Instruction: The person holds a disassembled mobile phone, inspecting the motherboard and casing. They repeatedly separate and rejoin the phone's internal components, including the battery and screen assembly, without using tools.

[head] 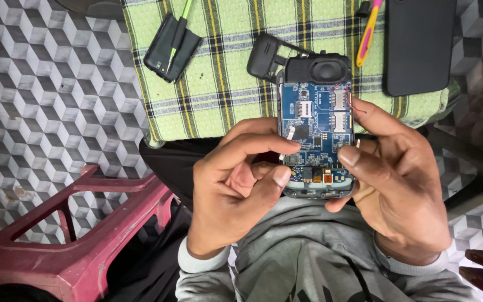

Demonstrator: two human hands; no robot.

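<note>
Two hands [236,184] were in view, and between them one opened phone [315,128] with a blue circuit board. On the checked cloth [225,84] lay two black casing parts [171,47] (one far left, one beside the phone), one dark slab [419,45], and two thin tools [367,36]. One red stool [68,246] stood near left.

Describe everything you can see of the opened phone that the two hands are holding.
The opened phone has its back cover off, baring a blue circuit board with silver card slots, small chips and an orange part near the bottom edge. A black block with an oval speaker caps its top end, and thin red wires run along its right side. It is held lengthwise above the lap, board facing up. The left hand grips its left edge with fingertips on the board; the right hand clasps its right edge.
</note>
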